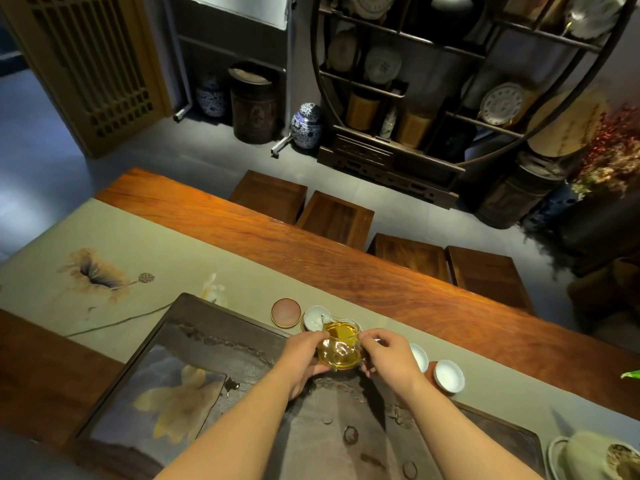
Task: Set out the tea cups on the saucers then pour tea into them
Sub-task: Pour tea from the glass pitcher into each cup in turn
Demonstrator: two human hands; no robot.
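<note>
A glass pitcher [340,345] of amber tea is held between both hands above the far edge of the dark tea tray [194,327]. My left hand [302,362] cups its left side; my right hand [388,355] grips the handle side. The spout points at a white cup [315,317] on a saucer just beyond it. Left of that cup lies a bare round reddish saucer [286,312]. To the right, two more white cups [419,356] [449,375] sit on saucers; my right hand partly hides the nearer one.
A grey-green runner [138,251] with a lotus print covers the long wooden table [311,244]. Several wooden stools [336,218] line the far side. A folded cloth on a dish [588,455] sits at the bottom right. A curved display shelf [450,81] and jars stand beyond.
</note>
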